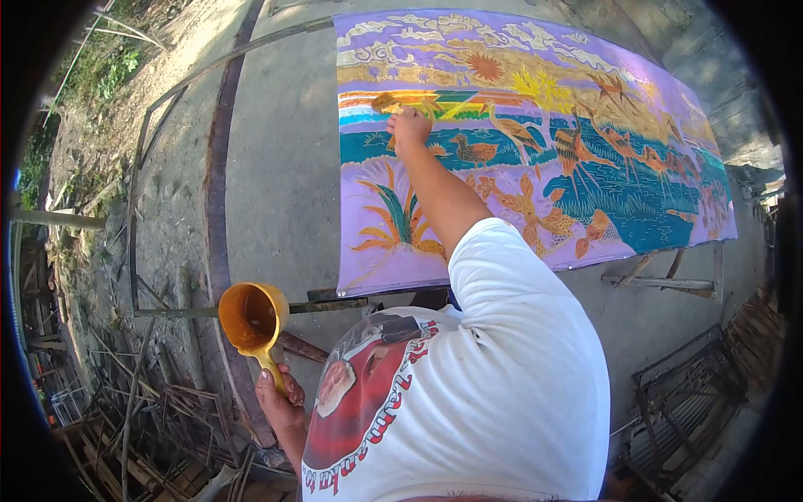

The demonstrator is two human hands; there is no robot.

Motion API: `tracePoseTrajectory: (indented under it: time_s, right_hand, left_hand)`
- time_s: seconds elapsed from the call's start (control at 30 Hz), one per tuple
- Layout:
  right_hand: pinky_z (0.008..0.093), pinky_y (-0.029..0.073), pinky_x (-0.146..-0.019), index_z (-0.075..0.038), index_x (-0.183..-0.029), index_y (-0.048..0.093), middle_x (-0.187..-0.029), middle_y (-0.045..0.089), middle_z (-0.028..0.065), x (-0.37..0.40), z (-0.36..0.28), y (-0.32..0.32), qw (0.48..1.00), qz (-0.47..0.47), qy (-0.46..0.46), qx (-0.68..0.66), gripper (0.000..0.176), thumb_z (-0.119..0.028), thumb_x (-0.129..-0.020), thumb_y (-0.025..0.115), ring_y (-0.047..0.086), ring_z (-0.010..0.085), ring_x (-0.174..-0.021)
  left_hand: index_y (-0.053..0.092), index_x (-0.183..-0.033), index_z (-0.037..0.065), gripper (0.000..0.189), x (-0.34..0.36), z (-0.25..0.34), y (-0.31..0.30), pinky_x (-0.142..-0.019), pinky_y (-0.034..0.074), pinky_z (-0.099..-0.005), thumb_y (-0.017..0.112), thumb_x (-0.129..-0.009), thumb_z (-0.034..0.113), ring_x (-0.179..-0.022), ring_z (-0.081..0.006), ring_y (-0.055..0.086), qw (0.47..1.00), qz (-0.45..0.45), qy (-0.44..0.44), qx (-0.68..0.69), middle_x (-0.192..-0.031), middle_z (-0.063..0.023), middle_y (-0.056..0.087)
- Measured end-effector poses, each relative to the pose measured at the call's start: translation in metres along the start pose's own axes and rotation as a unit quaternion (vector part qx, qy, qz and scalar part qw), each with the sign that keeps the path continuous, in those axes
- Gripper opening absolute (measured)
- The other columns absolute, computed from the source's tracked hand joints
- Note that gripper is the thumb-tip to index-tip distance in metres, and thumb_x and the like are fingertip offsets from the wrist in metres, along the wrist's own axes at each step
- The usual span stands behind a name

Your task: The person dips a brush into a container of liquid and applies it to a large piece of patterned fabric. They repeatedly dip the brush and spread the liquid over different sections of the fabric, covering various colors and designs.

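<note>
A large painted cloth [393,176] is stretched on a frame, with birds, plants, teal water and a lilac sky. My right hand [410,130] reaches over its upper left part, fingers closed on a small tool, probably a brush or sponge, with a brownish-yellow head [386,103]. That head lies at the striped orange and yellow band. Low on the left, my left hand [281,397] grips the handle of a yellow dipper [253,316], held off the cloth's left edge. Some dark orange-brown liquid shows inside the dipper.
Wooden bars [219,159] of the frame run left of the cloth above grey ground [276,151]. Sticks and scrap wood [159,402] lie at the lower left. A dark metal rack [682,402] stands at the lower right. Plants [117,71] grow at the upper left.
</note>
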State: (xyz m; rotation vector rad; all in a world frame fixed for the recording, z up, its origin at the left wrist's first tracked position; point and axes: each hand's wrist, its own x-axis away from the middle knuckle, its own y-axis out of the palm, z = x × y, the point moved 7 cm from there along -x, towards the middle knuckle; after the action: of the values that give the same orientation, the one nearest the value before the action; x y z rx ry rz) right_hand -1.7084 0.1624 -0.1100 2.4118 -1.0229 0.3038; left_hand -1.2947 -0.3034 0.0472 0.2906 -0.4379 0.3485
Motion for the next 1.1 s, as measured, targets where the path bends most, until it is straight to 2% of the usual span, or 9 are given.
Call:
tracePoseTrajectory:
  time_s: [0.1,0.23,0.33,0.4,0.67,0.87,0.93,1.0,1.1]
  right_hand:
    - [0.0344,0.059,-0.058,0.003,-0.117,0.062,-0.091,0.069,0.0172,-0.013,-0.005,-0.003,0.999,-0.006,-0.012,-0.037,0.028,-0.019,-0.101,0.055,0.07,0.0237,-0.069]
    - [0.0344,0.059,-0.059,0.002,-0.116,0.062,-0.091,0.069,0.0171,-0.048,-0.022,-0.062,0.991,0.039,-0.054,-0.114,0.025,-0.016,-0.101,0.055,0.07,0.0246,-0.07]
    - [0.0335,0.059,-0.058,0.002,-0.116,0.062,-0.092,0.069,0.0174,-0.045,-0.04,-0.079,0.991,0.081,-0.049,-0.1,0.023,-0.014,-0.101,0.055,0.07,0.0241,-0.07]
    - [0.0334,0.059,-0.058,0.003,-0.116,0.062,-0.093,0.069,0.0179,-0.029,-0.039,-0.066,0.991,0.097,-0.05,-0.078,0.023,-0.012,-0.101,0.055,0.07,0.0239,-0.071]
    - [0.0338,0.058,-0.057,0.003,-0.114,0.061,-0.091,0.069,0.0166,0.008,0.011,0.025,0.998,0.042,0.018,-0.033,0.025,-0.017,-0.101,0.056,0.07,0.0231,-0.07]
    - [0.0344,0.058,-0.059,0.001,-0.115,0.06,-0.094,0.069,0.0143,-0.001,0.007,0.012,0.997,0.068,-0.024,-0.023,0.026,-0.02,-0.102,0.055,0.07,0.0244,-0.073]
    - [0.0341,0.058,-0.059,0.001,-0.114,0.061,-0.092,0.069,0.0136,-0.014,0.029,0.021,0.997,0.066,-0.017,-0.032,0.026,-0.021,-0.102,0.055,0.07,0.0239,-0.072]
    - [0.0334,0.057,-0.056,0.001,-0.109,0.063,-0.088,0.069,0.0127,-0.038,0.059,0.039,0.992,0.082,-0.067,0.065,0.025,-0.021,-0.102,0.055,0.069,0.0225,-0.07]
    - [0.0324,0.055,-0.053,0.002,-0.102,0.064,-0.083,0.068,0.0128,-0.016,0.067,0.074,0.992,0.083,-0.071,0.071,0.023,-0.018,-0.101,0.054,0.068,0.021,-0.064]
  left_hand:
    - [0.059,-0.1,0.0,0.046,0.0,0.001,-0.002,-0.035,0.032,-0.0236,0.056,-0.103,0.046,-0.04,-0.0075,0.039,1.0,0.009,0.0,0.0,-0.057,0.0002,0.049]
    - [0.058,-0.1,-0.001,0.046,0.001,0.001,-0.006,-0.035,0.032,-0.0234,0.055,-0.103,0.046,-0.04,-0.0076,0.039,1.0,0.02,0.007,0.016,-0.057,0.0002,0.048]
    - [0.058,-0.099,0.0,0.047,0.003,0.001,-0.009,-0.035,0.032,-0.0233,0.054,-0.103,0.046,-0.04,-0.0075,0.039,1.0,0.018,0.009,0.017,-0.057,0.0002,0.048]
    - [0.058,-0.099,0.0,0.046,0.003,0.0,-0.011,-0.035,0.032,-0.0234,0.054,-0.103,0.046,-0.04,-0.0075,0.039,1.0,0.022,0.008,0.015,-0.057,0.0002,0.048]
    - [0.058,-0.099,0.0,0.046,-0.005,0.002,-0.016,-0.035,0.032,-0.0238,0.055,-0.103,0.046,-0.04,-0.0074,0.039,0.999,0.03,-0.006,0.01,-0.057,0.0,0.048]
    - [0.059,-0.1,0.0,0.045,-0.005,0.004,-0.022,-0.035,0.032,-0.0234,0.057,-0.102,0.044,-0.04,-0.0072,0.039,0.999,0.019,0.014,0.026,-0.056,-0.0002,0.048]
    - [0.059,-0.1,-0.001,0.045,-0.004,0.006,-0.023,-0.035,0.032,-0.0231,0.057,-0.102,0.044,-0.039,-0.0072,0.039,1.0,0.015,0.016,0.019,-0.056,-0.0002,0.048]
    - [0.059,-0.1,0.0,0.045,-0.003,0.007,-0.024,-0.035,0.032,-0.0231,0.057,-0.102,0.044,-0.039,-0.0072,0.038,1.0,0.016,0.018,0.017,-0.056,-0.0002,0.048]
    - [0.059,-0.099,0.0,0.045,-0.004,0.006,-0.029,-0.035,0.032,-0.0232,0.058,-0.102,0.044,-0.039,-0.0072,0.038,1.0,0.019,0.013,0.015,-0.055,-0.0003,0.048]
